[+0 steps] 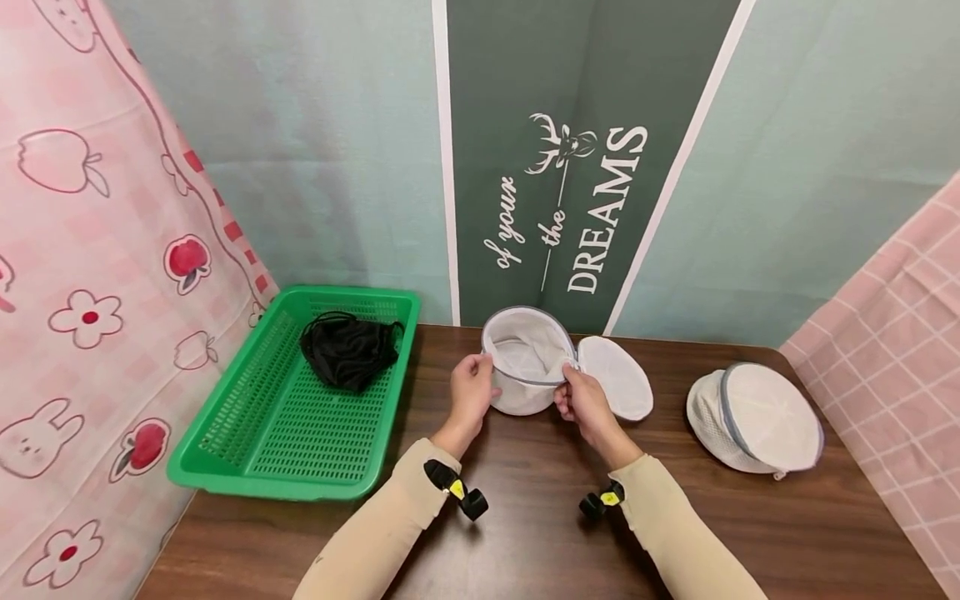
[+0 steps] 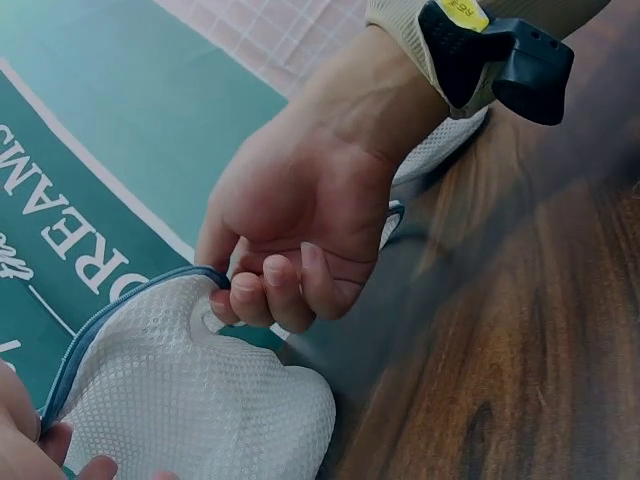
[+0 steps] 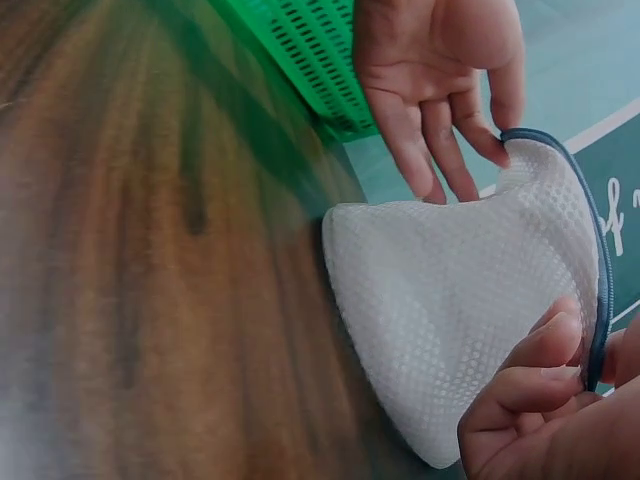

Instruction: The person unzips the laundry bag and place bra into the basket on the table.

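A round white mesh laundry bag [image 1: 521, 398] with a grey-blue zipper rim stands on the wooden table, its mouth facing up. Its round lid [image 1: 618, 379] is unzipped and lies folded out to the right. My left hand [image 1: 472, 387] pinches the left side of the rim between thumb and fingers. On the right side, my right hand [image 1: 587, 402] pinches the rim close to where the lid joins. In the right wrist view the mesh side [image 3: 430, 300] sags between both hands. The left wrist view shows the right hand [image 2: 300, 220] with its fingers curled at the rim.
A green plastic basket [image 1: 341, 293] stands on the left, with a black drawstring pouch [image 1: 348, 350] in it. Another white mesh laundry bag [image 1: 772, 417] lies at the right with its lid over it. Cloth curtains [image 1: 300, 167] close off the table's back and sides.
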